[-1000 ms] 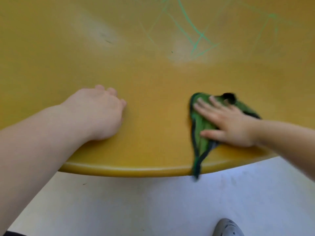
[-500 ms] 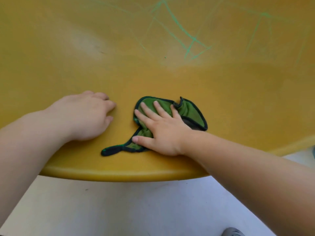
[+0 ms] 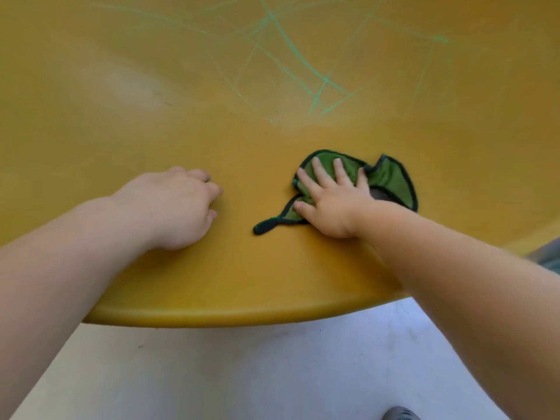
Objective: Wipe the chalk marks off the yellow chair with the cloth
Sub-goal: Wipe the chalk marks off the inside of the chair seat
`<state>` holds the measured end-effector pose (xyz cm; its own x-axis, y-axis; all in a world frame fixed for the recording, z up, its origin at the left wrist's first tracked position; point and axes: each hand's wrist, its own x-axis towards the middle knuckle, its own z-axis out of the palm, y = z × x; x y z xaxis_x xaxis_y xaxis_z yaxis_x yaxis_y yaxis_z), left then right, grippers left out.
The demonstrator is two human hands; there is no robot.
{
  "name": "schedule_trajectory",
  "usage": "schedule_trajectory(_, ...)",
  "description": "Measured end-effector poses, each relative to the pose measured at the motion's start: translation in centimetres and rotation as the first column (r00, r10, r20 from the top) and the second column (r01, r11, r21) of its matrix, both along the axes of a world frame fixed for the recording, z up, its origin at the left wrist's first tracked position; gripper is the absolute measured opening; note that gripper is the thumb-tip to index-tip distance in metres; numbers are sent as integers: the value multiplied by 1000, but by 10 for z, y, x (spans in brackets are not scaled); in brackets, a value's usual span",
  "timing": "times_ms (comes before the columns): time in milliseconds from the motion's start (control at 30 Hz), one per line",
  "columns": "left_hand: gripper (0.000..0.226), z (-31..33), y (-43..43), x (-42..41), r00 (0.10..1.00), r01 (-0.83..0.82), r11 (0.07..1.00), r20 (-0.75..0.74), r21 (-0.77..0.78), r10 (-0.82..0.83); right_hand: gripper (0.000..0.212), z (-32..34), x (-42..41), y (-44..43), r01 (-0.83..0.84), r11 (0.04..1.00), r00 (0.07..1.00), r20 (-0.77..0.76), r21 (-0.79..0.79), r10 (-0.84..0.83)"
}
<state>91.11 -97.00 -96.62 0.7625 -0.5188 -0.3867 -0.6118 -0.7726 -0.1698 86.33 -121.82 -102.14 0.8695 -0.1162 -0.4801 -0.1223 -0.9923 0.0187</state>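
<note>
The yellow chair (image 3: 127,95) fills the upper view, its seat curving up into the back. Green chalk marks (image 3: 321,86) cross the upper middle and right of the back, fainter toward the left. A green cloth with a dark hem (image 3: 391,180) lies on the seat right of centre. My right hand (image 3: 330,198) presses flat on the cloth with straight, spread fingers. My left hand (image 3: 175,207) rests on the bare seat to the left, fingers curled under, holding nothing.
The seat's rounded front edge (image 3: 242,316) runs across the lower middle. Below it lies pale floor (image 3: 242,374). A grey shoe tip (image 3: 400,414) shows at the bottom right. A grey-green patch (image 3: 548,253) sits at the right edge.
My right hand slid the cloth left across the seat toward the left hand, then back to the right a little. The left hand stayed braced on the seat.
</note>
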Motion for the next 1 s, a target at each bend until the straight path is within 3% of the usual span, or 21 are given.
schedule_trajectory(100,50,-2,-30,10,997,59,996,50,-64,-55,67,1,-28,47,-281,951,958,-22,128,286)
schedule_trajectory(200,52,-8,-61,10,992,122,982,61,-142,-114,64,14,-56,26,-399,903,910,-52,159,412)
schedule_trajectory(267,54,-14,-80,6,986,166,968,66,-188,-156,68,27,-70,-9,-373,923,915,-125,96,383)
schedule_trajectory(367,57,-25,-110,-1,976,209,934,8,-291,-217,81,49,-78,-74,-227,968,952,-233,-110,197)
schedule_trajectory(500,63,-40,-148,-4,960,254,869,2,-424,-280,88,76,-71,-140,-44,929,977,-208,-368,-36)
schedule_trajectory(667,73,-57,-169,7,945,325,832,112,-450,-308,84,55,-86,-85,-119,973,970,-231,-198,72)
schedule_trajectory(733,81,-71,-167,14,948,314,846,96,-430,-303,85,51,-87,-70,-92,978,985,-162,-186,62)
schedule_trajectory(833,88,-88,-167,24,962,251,859,15,-447,-273,93,49,-68,-80,-5,942,1000,-9,-335,2)
schedule_trajectory(900,87,-92,-168,27,955,270,853,7,-447,-298,98,40,-57,-91,28,892,1000,2,-451,-30)
schedule_trajectory(1000,87,-93,-167,29,956,264,841,11,-473,-293,102,36,-43,-122,80,863,997,35,-499,-72)
